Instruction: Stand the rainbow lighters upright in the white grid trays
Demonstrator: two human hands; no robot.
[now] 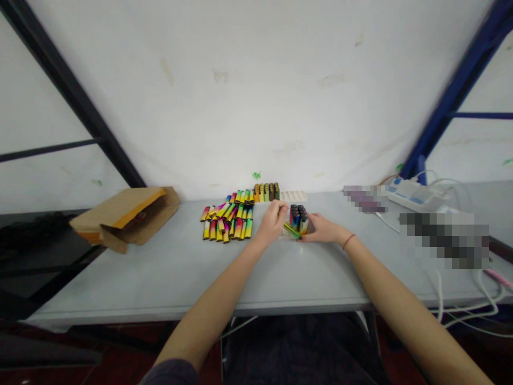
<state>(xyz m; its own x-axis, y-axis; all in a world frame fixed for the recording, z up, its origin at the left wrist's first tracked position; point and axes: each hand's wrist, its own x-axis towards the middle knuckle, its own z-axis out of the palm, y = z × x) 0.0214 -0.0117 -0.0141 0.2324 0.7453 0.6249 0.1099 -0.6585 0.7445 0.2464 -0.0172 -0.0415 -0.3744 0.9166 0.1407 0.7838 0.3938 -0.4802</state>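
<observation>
My left hand (274, 216) is closed, its fingertips curled just left of a block of upright lighters with black tops (297, 215). Whatever it may hold is hidden. My right hand (320, 230) wraps the right side of this block, thumb and fingers on either side of it. A shiny green-and-yellow lighter-shaped piece (292, 231) lies slanted in front of the block, one end close to my right thumb. Under these pieces part of a pale tray (285, 234) shows. To the left lies a spread of shiny multicoloured lighter-shaped pieces (226, 224), mostly in rough rows.
Behind my hands, rows of upright pieces with gold and dark tops (266, 191) adjoin a white holed tray (294, 195) by the wall. An open cardboard box (124, 214) lies left. A power strip (417, 193), white cables (487, 307) and blurred-out items occupy the right.
</observation>
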